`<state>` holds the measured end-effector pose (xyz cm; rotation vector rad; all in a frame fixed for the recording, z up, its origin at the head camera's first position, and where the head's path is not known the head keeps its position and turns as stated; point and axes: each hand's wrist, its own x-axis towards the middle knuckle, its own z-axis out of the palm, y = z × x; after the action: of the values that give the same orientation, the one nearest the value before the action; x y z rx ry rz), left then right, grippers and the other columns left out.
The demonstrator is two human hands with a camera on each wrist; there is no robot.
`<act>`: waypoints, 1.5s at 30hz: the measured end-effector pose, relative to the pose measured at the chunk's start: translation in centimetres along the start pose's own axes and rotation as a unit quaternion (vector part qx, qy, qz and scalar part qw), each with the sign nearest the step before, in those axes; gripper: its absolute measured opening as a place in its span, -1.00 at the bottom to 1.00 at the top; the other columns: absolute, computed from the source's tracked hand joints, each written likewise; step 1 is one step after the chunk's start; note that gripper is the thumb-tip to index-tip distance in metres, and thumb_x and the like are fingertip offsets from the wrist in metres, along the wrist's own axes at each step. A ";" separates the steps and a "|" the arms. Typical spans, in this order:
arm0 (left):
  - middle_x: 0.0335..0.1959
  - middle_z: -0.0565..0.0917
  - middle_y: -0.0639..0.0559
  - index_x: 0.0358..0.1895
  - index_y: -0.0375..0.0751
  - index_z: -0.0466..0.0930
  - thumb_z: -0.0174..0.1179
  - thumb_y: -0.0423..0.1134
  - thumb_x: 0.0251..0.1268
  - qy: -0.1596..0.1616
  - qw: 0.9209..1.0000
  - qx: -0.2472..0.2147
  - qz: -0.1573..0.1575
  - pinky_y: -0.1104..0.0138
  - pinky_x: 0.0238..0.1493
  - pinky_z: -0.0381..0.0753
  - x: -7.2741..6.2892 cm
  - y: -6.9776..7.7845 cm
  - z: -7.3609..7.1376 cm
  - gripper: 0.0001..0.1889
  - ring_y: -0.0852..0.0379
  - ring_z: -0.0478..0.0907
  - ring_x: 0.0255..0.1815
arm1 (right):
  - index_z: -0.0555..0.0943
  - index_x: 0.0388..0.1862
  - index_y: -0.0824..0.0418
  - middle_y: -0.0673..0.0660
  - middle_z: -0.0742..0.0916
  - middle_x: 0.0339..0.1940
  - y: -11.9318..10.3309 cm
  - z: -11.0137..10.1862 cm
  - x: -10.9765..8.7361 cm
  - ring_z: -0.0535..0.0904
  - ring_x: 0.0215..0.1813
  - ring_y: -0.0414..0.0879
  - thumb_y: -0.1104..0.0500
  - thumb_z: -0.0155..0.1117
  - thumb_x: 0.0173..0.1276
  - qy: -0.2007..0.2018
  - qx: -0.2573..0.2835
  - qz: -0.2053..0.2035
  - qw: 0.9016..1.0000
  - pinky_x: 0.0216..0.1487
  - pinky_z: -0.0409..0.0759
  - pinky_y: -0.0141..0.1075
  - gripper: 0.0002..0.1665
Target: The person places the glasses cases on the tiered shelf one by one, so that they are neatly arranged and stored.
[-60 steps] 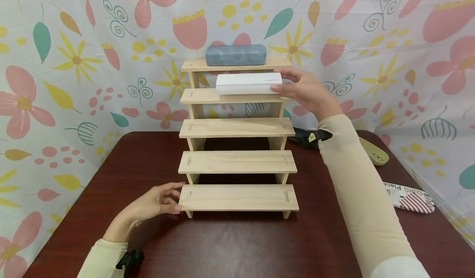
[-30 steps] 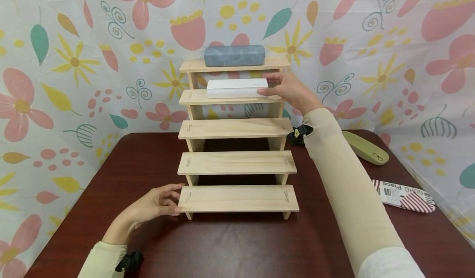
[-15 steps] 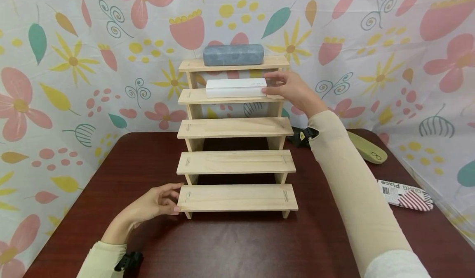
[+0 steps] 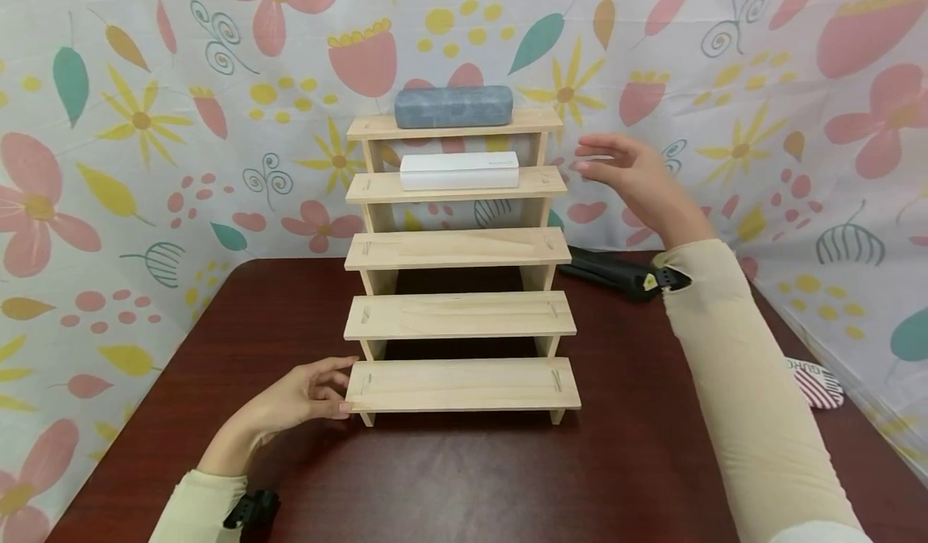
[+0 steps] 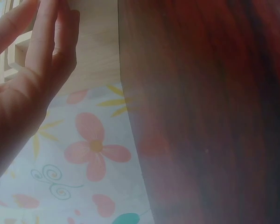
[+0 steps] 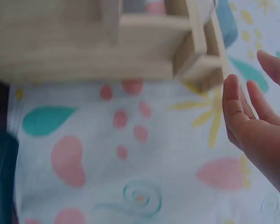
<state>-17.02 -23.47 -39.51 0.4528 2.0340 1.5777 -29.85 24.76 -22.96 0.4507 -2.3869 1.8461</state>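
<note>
On a dark table (image 4: 464, 478) before floral cloth (image 4: 652, 35) stands tiered shelving (image 4: 458, 249).

The stepped rack (image 4: 457, 246) is plain wood, matt and visibly grained. The tabletop (image 4: 464, 478) shows a glossy wood-grain finish. The white box (image 4: 460, 174) has a smooth surface; the blue case (image 4: 453, 108) appears matt and mottled. The backdrop (image 4: 217, 11) is creased printed cloth; the right sleeve (image 4: 747, 382) is matt fabric.
</note>
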 end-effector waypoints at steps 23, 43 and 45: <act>0.00 0.45 -0.33 0.44 -0.54 -0.06 0.32 -0.42 0.18 0.001 1.000 -0.009 -0.001 0.05 -0.10 0.67 0.0 -0.3 -0.1 -0.13 -0.01 0.62 -0.14 | -0.08 0.57 0.18 0.05 0.31 0.38 13.7 -7.9 -5.7 0.45 0.07 -0.45 0.17 0.21 0.41 0.047 0.090 0.156 0.983 0.17 0.43 -0.55 -0.08; -0.01 0.46 -0.32 0.45 -0.51 -0.06 0.32 -0.43 0.18 -0.001 1.000 -0.014 0.001 0.03 -0.10 0.67 0.0 -0.2 -0.1 -0.13 -0.01 0.62 -0.14 | -0.32 0.55 0.30 0.30 -0.20 0.55 18.2 -7.3 -6.6 -0.14 0.53 0.22 0.31 0.08 0.46 0.005 -0.008 0.240 0.971 0.49 0.03 0.02 -0.05; -0.01 0.46 -0.32 0.45 -0.51 -0.06 0.32 -0.44 0.18 0.001 1.000 -0.014 -0.001 0.03 -0.10 0.67 0.1 -0.2 -0.1 -0.13 -0.01 0.62 -0.14 | -0.32 0.55 0.30 0.30 -0.22 0.55 18.3 -7.1 -6.5 -0.13 0.52 0.25 0.33 0.08 0.44 0.003 -0.021 0.245 0.969 0.48 0.04 0.04 -0.03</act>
<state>-17.12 -23.59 -39.69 0.4395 2.0104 1.6043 -29.68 36.83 -39.75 -0.1723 -2.7052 1.9497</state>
